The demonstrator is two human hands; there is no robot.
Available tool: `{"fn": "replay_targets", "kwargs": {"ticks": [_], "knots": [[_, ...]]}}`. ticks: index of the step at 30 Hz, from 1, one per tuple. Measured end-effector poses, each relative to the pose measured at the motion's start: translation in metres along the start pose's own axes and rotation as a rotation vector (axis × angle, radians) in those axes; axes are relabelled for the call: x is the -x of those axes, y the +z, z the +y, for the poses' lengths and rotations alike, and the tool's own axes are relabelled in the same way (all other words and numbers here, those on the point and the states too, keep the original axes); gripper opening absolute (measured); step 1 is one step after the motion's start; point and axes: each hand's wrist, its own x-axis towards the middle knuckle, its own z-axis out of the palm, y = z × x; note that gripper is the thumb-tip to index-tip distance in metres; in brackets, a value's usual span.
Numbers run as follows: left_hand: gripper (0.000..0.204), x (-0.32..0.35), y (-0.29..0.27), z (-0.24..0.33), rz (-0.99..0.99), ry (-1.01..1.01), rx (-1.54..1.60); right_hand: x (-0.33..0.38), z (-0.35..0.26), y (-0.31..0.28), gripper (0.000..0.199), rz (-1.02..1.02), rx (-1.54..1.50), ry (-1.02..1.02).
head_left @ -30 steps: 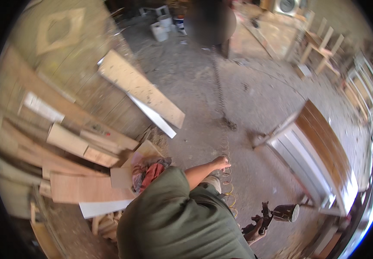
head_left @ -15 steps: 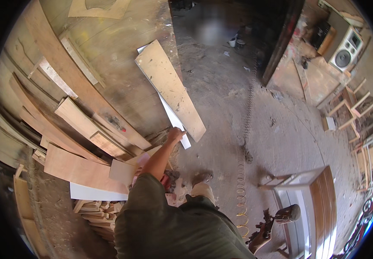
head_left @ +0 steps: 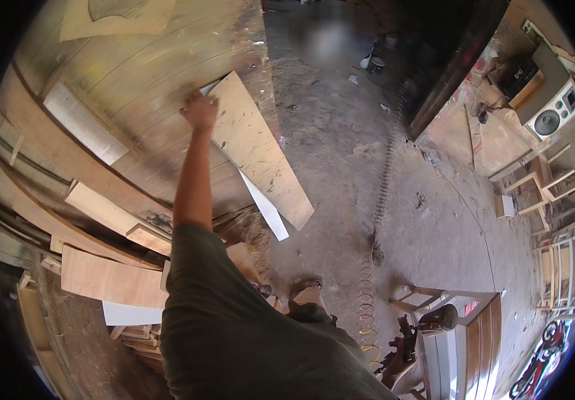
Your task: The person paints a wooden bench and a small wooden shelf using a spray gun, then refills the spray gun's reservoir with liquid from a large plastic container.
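Note:
My left hand (head_left: 199, 111) reaches far forward with its fingers spread, at the upper left edge of a speckled tan board (head_left: 261, 143). Whether it touches the edge I cannot tell. The board leans on the wooden panel, and a white strip (head_left: 265, 205) shows from behind its lower left side. Low at the right, my right hand (head_left: 397, 373) is closed round a dark, paint-crusted spray gun (head_left: 409, 343) with a round cup. My body hides part of that arm.
Long planks (head_left: 87, 150) and offcuts lean at the left. A coiled air hose (head_left: 384, 180) runs along the dusty floor. At the right are a wooden furniture piece (head_left: 484, 347), chair frames (head_left: 547, 187), a speaker (head_left: 549, 121) and a red motorcycle (head_left: 541, 360).
My left hand has let go of the white strip's lower end and moved up to the board's top. The strip's lower end has shifted slightly left and down.

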Motion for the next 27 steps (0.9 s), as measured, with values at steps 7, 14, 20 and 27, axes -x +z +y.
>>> {"fn": "replay_targets", "kwargs": {"ticks": [7, 14, 20, 27], "knots": [[0.047, -0.041, 0.006, -0.046, -0.684, 0.277, 0.423, -0.011, 0.031, 0.006, 0.024, 0.130, -0.063, 0.105], [0.046, 0.000, -0.064, 0.010, -1.083, 0.416, 0.595, 0.016, 0.040, -0.012, 0.024, 0.154, -0.045, 0.152], [0.059, -0.004, 0.000, 0.016, -0.970, 0.253, 0.594, 0.024, 0.073, -0.032, 0.022, 0.146, -0.146, 0.116], [0.051, 0.087, -0.076, 0.103, -0.712, 0.381, 0.742, 0.038, 0.102, -0.095, 0.026, 0.135, -0.171, 0.223]]}}
